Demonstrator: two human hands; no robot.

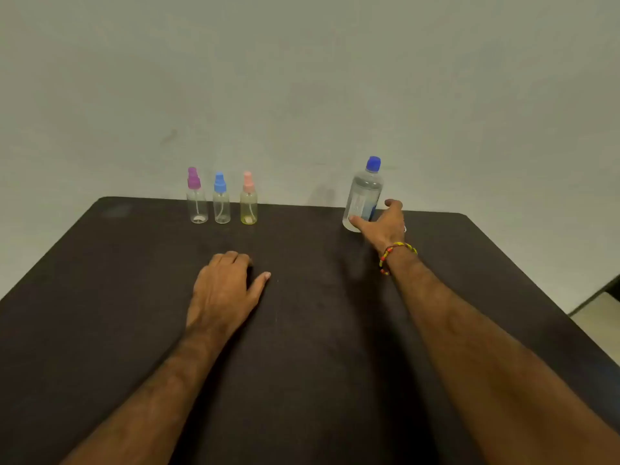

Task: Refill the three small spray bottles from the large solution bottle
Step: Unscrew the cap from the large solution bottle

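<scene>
- Dark table (100, 297): its far edge runs along a pale wall (302, 78), with rounded far corners; the right edge slants toward the near right.
- Three small spray bottles stand upright in a row near the far edge, left of centre, close together but apart.
- Purple-capped spray bottle (196, 196): clear body, dip tube showing; looks empty or nearly so.
- Blue-capped spray bottle (221, 199): clear body, dip tube showing; no liquid level can be made out.
- Pink-capped spray bottle (248, 199): yellowish-tinted body; whether the tint is liquid or plastic cannot be told.
- Left hand (224, 290): rests on the table in front of the row and well apart from it, fingers curled under, thumb out, holding nothing.
- Open tabletop lies between the small bottles and the large one.
- Large solution bottle (363, 196): clear, blue cap on, tilted slightly, near the far right edge; its label is too blurred to read.
- Right hand (385, 223): thumb on the bottle's lower front, fingers curling round its right side.
- Beaded bracelet (396, 255) on the right wrist.
</scene>
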